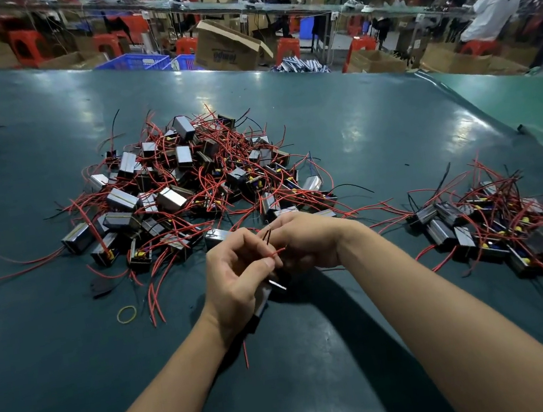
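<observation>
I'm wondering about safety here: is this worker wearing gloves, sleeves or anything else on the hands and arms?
No gloves: the left hand and the right hand are bare. The left forearm and the right forearm are bare too, with no sleeve edge in view. No watch, bracelet or ring shows on the sides the camera sees.

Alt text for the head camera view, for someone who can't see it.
The left hand and right hand pinch the red and black wires of a silver pack over a green table. A large pile of such packs lies behind, a smaller pile at right.
</observation>
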A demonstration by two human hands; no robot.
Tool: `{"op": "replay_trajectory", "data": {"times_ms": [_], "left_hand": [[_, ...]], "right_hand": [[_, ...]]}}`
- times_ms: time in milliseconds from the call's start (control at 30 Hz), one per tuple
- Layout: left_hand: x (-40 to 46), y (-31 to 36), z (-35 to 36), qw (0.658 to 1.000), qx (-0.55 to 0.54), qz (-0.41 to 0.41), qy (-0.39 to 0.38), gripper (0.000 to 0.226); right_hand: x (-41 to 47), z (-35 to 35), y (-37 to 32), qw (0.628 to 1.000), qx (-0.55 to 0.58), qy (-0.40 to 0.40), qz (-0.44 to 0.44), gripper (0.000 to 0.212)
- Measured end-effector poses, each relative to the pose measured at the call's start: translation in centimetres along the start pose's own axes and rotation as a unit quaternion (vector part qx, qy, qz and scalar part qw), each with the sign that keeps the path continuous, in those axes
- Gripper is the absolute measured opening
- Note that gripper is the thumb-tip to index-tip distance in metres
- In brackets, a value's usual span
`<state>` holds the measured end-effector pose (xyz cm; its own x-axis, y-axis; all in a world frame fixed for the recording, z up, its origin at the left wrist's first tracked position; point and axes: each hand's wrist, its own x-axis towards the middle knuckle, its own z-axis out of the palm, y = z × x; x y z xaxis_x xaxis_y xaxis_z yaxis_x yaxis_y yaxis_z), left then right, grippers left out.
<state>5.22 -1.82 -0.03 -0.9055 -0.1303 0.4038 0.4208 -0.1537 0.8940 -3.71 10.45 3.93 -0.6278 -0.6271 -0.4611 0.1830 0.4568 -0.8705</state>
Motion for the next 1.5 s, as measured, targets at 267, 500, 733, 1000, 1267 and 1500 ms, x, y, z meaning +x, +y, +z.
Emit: {"op": "replay_trajectory", "data": {"times_ms": [267, 500, 733, 1000, 1267, 1500], "left_hand": [[-0.3, -0.6, 0.2, 0.994, 0.084, 0.067, -0.031, 0.012], [0.1, -0.7, -0.3, 0.990, 0.114, 0.086, -0.015, 0.010], [0.3, -1.5, 0.5, 0.988, 0.141, 0.005, 0.055, 0.001], [0.4, -1.6, 0.3, 0.981, 0.190, 0.028, 0.022, 0.008], [0.4, -1.5, 0.5, 0.976, 0.205, 0.043, 0.059, 0.013], [0.5, -1.7, 0.5, 0.962, 0.252, 0.081, 0.065, 0.013]], "right_hand": [[-0.9, 0.5, 1.9, 0.990, 0.113, 0.036, -0.080, 0.013], [-3.6, -0.7, 3.7, 0.981, 0.154, 0.011, -0.114, 0.018], [-4.4, 0.2, 4.7, 0.938, 0.219, 0.172, -0.206, 0.019], [-3.9, 2.2, 4.3, 0.883, 0.239, 0.285, -0.287, 0.011], [-4.2, 2.2, 4.4, 0.895, 0.218, 0.270, -0.281, 0.013], [-4.4, 1.9, 4.7, 0.894, 0.129, 0.331, -0.275, 0.008]]}}
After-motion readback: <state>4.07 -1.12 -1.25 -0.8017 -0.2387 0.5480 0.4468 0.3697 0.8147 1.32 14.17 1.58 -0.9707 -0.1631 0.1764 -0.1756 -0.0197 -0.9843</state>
